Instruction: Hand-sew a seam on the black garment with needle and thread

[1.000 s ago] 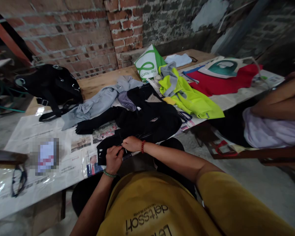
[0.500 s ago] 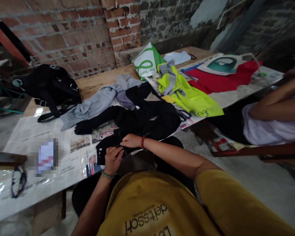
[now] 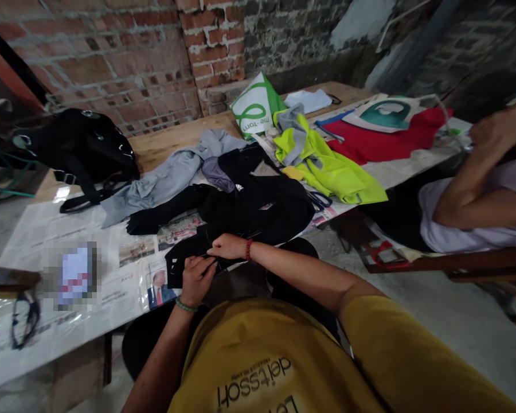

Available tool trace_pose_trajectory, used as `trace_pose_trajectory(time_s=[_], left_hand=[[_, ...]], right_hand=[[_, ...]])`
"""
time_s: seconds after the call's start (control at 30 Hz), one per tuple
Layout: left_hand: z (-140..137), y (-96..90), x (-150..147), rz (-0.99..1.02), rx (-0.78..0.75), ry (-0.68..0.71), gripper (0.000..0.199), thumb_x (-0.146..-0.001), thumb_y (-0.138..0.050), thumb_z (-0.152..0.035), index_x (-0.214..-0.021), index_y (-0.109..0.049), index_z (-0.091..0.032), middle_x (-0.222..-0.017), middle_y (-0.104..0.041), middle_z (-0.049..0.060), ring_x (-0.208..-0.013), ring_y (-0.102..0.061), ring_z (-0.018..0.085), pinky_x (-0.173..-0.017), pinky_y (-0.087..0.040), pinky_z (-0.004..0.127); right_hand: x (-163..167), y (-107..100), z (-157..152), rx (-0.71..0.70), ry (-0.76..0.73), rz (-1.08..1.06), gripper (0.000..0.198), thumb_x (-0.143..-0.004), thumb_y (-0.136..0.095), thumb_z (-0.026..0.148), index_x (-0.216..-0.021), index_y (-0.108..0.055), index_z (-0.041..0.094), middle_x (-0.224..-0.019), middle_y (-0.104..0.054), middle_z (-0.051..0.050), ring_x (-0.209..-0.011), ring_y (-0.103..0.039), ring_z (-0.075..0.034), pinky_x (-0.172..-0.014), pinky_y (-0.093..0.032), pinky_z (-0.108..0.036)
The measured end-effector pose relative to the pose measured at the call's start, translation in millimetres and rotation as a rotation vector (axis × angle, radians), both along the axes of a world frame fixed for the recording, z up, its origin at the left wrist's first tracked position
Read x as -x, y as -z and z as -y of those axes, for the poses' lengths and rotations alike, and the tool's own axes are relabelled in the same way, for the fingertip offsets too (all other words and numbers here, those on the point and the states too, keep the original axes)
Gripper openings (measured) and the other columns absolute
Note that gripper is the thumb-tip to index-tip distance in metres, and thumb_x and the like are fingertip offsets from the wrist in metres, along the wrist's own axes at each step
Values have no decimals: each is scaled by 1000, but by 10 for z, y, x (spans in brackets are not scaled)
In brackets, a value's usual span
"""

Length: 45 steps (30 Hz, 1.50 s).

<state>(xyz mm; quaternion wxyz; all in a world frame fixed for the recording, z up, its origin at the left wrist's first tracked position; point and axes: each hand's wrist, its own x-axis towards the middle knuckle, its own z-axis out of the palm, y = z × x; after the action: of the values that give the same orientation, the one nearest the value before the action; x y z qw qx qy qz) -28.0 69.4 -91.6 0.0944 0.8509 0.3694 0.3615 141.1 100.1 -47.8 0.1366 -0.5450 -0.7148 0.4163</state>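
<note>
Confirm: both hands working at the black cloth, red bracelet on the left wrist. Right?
One thing's wrong: the red bracelet is on the right wrist, behind the right hand. The left hand has a green bracelet at its wrist. The head view shows it. Both hands are at the black cloth, as you said.

1 iron (image 3: pixel 386 117) on red cloth (image 3: pixel 380 146), yel. garment (image 3: pixel 337 178) nr grn/wht bag (image 3: pixel 258 108).
</note>
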Motion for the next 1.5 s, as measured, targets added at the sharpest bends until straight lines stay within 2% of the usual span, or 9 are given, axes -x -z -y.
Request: trace_pose_trajectory(time_s=[0.2,0.47,0.67,0.77,0.83,0.93,1.07,1.17,1.5], left_hand=[[12,20,-16,-38,-19,-25,16,-85,-52,-26,-82,-66,-18,-69,-65,2,-67,-58,14,-75,-40,32],[-8,-50,-73,59,89,-133,14,-81,-58,-26,-73,-67,-19,-63,-63,0,-63,-56,13,-67,-39,28],[-72,-92,-61,99,271,-80,6,-76,-64,-23,-75,-70,-21,-62,-65,-1,-62,-56,12,-68,-39,29],[-79,-94,-46,125,297,-61,6,-76,-65,-23,-74,-70,-20,-64,-66,0,-61,-56,11,-70,-38,30],[-72,-102,-38,130,310,-47,6,-76,-65,-23,-74,-70,-20,-65,-67,0,-61,-56,11,-71,-38,30],[-60,-121,-30,124,318,-25,7,-77,-64,-23,-75,-70,-20,-66,-67,0,-63,-57,11,-72,-37,30],[-48,-139,-20,105,299,-3,9,-78,-63,-26,-75,-70,-21,-66,-67,0,-64,-57,12,-74,-37,31],[-29,-133,-9,72,260,29,12,-80,-60,-27,-78,-70,-21,-67,-67,1,-64,-57,12,-76,-38,32],[49,-66,20,-150,104,96,20,-84,-50,-28,-88,-69,-22,-75,-67,4,-75,-59,14,-87,-32,37]], right_hand=[[75,-40,51,-154,-58,207,36,-87,-44,35,-71,-66,12,-71,-65,-6,-62,-50,-10,-52,-26,-22],[32,-45,69,-175,-124,179,33,-87,-44,28,-68,-66,12,-69,-66,-6,-62,-53,-10,-54,-30,-21],[-275,-223,69,-394,246,-294,23,-82,-46,21,-97,-63,17,-93,-65,-3,-58,-55,-7,-57,-40,-21],[-431,-351,226,-528,484,-458,19,-80,-52,29,-91,-62,18,-86,-63,-2,-57,-55,-7,-55,-42,-21],[-441,-361,427,-410,508,-507,21,-81,-52,35,-74,-60,17,-63,-58,1,-52,-53,-8,-53,-42,-20],[-298,-211,741,45,405,-494,36,-80,-50,45,-59,-55,16,-46,-51,2,-40,-47,-7,-42,-38,-20],[-8,84,925,376,399,-549,31,-75,-55,46,-79,-58,15,-77,-66,-6,-46,-56,-8,-36,-36,-18],[145,195,897,400,474,-652,34,-74,-54,48,-83,-56,16,-85,-66,-8,-47,-57,-8,-36,-36,-18],[152,286,861,304,558,-665,36,-72,-54,53,-68,-51,17,-60,-56,1,-41,-49,-7,-39,-33,-19]])
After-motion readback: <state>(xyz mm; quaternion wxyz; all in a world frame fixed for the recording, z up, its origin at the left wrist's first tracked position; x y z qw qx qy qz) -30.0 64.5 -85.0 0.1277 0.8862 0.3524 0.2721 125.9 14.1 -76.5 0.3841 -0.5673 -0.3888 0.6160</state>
